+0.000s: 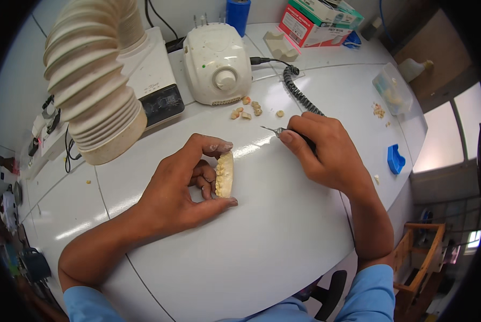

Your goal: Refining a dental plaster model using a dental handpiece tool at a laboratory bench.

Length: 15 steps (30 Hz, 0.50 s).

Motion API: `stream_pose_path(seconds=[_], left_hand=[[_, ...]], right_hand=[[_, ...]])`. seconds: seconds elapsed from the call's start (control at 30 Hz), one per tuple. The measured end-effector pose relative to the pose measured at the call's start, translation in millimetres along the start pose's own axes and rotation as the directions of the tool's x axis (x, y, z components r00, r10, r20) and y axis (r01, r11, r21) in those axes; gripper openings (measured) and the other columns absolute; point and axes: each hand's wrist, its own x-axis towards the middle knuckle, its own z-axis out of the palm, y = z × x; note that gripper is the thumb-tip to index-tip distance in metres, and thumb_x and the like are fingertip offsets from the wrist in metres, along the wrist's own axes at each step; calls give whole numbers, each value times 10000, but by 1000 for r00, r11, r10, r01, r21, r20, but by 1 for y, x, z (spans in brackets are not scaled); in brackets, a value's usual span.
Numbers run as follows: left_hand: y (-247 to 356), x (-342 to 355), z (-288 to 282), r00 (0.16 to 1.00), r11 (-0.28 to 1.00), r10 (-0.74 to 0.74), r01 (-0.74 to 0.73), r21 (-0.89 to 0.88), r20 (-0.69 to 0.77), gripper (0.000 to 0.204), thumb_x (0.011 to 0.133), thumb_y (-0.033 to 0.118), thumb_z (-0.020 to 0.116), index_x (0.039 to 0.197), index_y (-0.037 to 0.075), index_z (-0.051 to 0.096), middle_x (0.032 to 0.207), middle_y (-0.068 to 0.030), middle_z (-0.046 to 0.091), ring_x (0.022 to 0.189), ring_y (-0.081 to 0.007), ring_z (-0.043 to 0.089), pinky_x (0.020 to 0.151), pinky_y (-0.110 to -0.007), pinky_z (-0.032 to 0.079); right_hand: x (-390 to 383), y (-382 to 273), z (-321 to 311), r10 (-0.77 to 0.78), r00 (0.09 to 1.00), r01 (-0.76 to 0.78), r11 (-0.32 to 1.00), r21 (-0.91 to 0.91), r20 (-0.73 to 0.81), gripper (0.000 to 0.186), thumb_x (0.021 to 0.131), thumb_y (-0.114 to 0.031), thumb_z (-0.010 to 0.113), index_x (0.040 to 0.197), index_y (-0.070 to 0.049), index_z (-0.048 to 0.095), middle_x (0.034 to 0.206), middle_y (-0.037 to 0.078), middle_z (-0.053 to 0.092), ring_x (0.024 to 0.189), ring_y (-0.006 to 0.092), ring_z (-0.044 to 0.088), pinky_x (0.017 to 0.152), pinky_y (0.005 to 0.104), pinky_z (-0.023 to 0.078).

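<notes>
A pale yellow dental model [225, 176], with a row of teeth along its left side, stands on edge between the thumb and fingers of my left hand [184, 180]. My right hand [318, 147] is closed round a dark handpiece [306, 140] with a thin metal bur at its tip. That tip points left and is apart from the model. A coiled black cord [300, 92] runs from behind my right hand to a white control unit [217, 64] with a round knob. Part of the handpiece is hidden by my fingers.
A ribbed extraction hose [90, 80] hangs at the left over the table [262, 257]. Small tooth-coloured pieces [245, 114] lie before the control unit. At the right are a blue angular piece [395, 159] and a clear plastic container [392, 88]. Boxes [318, 24] stand at the back.
</notes>
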Motion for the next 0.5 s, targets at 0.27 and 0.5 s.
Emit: stream_pose_path(seconds=[0.27,0.5], left_hand=[[24,24,4,994,946,-6,-29,323,107,768,758,152,1045,1403,16,652,1210,-99,669,834,-113,685,742,-275,589],[54,48,14,976,752,-59,-96,652,212,813,676,249,1073,1357,0,705,1106,-117,720,879,-216,752,795,-357,626]], right_hand=[[9,17,3,73,988,-72,997,-9,135,441,1120,-424,626,1014,-40,814,827,197,762,866,421,740,848,522,583],[3,17,5,76,993,-84,993,84,90,395,1116,-356,661,931,-17,742,803,217,716,802,432,687,784,543,533]])
